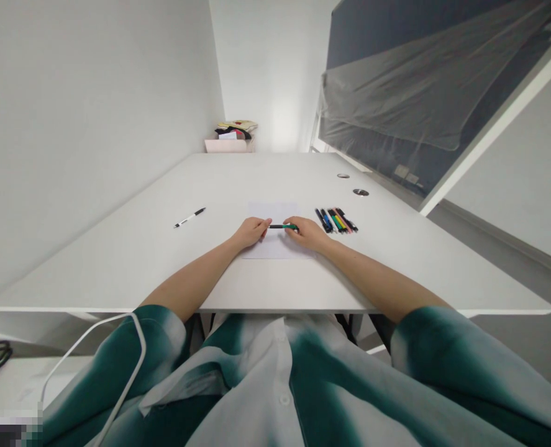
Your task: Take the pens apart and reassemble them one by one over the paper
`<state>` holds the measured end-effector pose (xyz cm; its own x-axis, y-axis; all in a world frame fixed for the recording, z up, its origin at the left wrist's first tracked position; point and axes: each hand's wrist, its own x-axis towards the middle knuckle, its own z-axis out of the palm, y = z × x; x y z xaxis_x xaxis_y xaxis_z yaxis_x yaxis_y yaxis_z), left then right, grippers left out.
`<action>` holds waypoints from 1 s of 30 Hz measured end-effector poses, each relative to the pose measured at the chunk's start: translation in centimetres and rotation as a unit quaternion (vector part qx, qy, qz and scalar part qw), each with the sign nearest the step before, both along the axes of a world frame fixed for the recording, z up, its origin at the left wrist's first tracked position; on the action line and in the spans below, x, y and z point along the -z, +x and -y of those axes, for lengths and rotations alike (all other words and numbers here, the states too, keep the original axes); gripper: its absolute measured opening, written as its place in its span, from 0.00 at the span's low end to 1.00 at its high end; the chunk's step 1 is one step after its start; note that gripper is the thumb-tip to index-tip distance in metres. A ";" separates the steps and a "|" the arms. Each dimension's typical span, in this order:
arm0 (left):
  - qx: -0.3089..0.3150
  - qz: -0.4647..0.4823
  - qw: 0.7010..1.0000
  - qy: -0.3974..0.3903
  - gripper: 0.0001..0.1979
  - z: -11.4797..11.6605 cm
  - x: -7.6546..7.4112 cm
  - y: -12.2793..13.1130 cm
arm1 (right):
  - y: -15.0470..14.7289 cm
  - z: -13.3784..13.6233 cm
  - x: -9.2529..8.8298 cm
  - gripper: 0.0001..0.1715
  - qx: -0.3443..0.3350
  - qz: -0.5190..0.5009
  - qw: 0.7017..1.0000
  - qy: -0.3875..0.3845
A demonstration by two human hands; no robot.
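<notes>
Between my two hands a black and green pen [277, 226] lies level over a white sheet of paper [275, 249]. My left hand [253, 232] pinches its dark end between thumb and fingers. Its green end is gripped by my right hand [307, 233], with the thumb and fingers closed around it. Just right of that hand, a row of several pens and markers [335, 220] in blue, green, yellow, pink and black lies side by side. A single white and black pen [189, 217] rests by itself on the left.
The white table [140, 261] runs away toward a pale box [228, 145] piled with cloth or papers at the far end. Two round grommets [361, 192] sit near its right edge. A dark panel under plastic film [396, 105] stands right; a white cable [138, 347] hangs front left.
</notes>
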<state>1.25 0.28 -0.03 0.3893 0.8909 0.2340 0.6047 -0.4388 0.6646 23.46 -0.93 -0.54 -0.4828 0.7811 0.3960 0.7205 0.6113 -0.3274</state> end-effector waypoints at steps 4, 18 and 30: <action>0.006 0.058 0.998 0.000 0.25 -0.1 0.3 -0.2 | -0.3 0.4 -0.3 0.16 0.001 0.031 0.999 0.020; -0.004 0.006 0.998 0.059 0.11 0.3 -0.1 -0.2 | 0.3 0.2 -0.5 0.14 0.029 0.025 0.999 0.017; 0.011 0.023 0.997 0.067 0.11 0.3 0.2 -0.4 | 0.2 0.2 -0.5 0.11 0.045 0.023 0.999 0.016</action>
<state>0.88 0.00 -0.22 0.3950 0.8414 0.3689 0.5631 -0.5390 0.6264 23.66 -1.12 -0.06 -0.4295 0.8092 0.4009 0.7866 0.5533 -0.2741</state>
